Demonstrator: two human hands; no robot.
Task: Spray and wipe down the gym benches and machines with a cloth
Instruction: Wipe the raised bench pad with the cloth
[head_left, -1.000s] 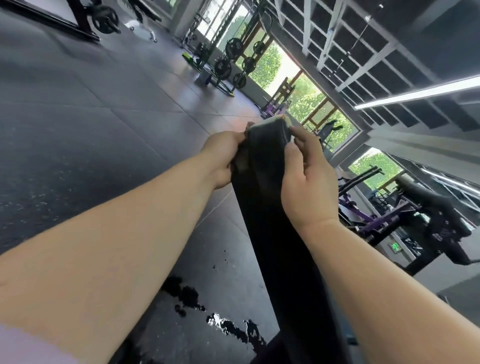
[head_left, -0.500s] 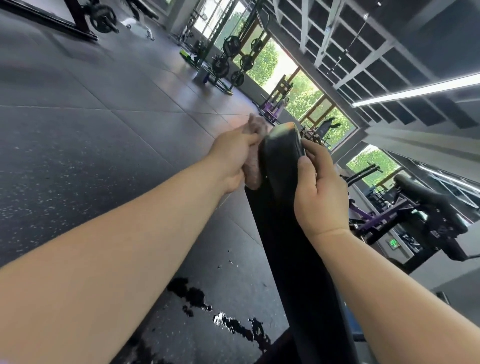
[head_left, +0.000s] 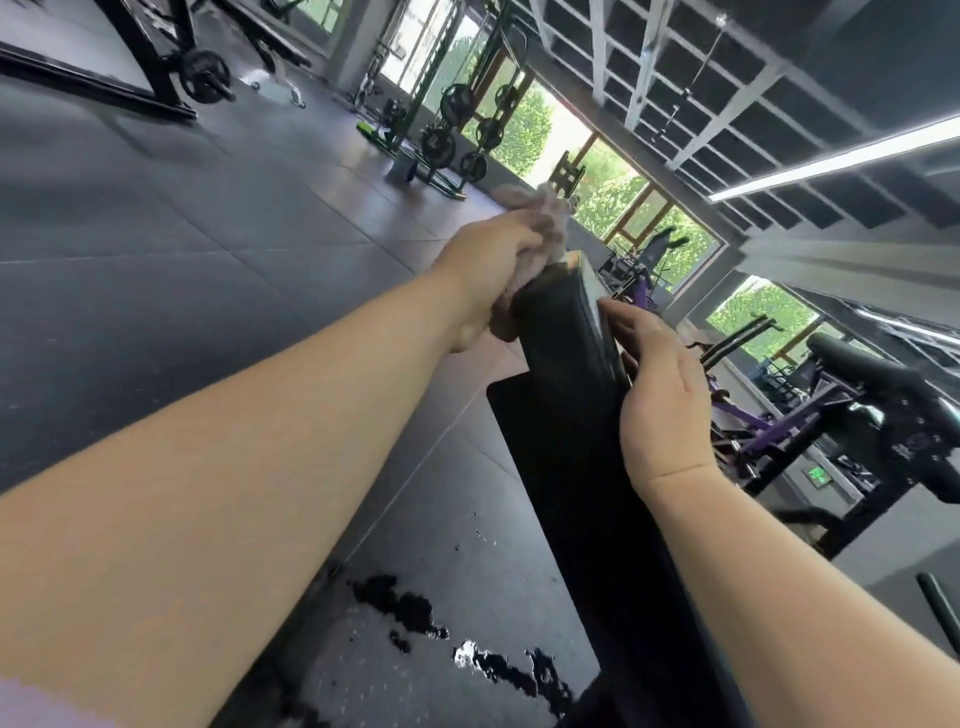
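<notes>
Here, cloth (head_left: 545, 221) against bench (head_left: 563, 338) end.

Bright daylight through windows (head_left: 524, 124); dim interior; wide-angle tilt; slight blur.

Dark rubber floor (head_left: 156, 291), bright windows (head_left: 524, 124), ceiling strip light (head_left: 831, 162).

Bare: left forearm (head_left: 234, 467), right forearm (head_left: 779, 597); pale lilac sleeve (head_left: 36, 706) on left arm.
</notes>
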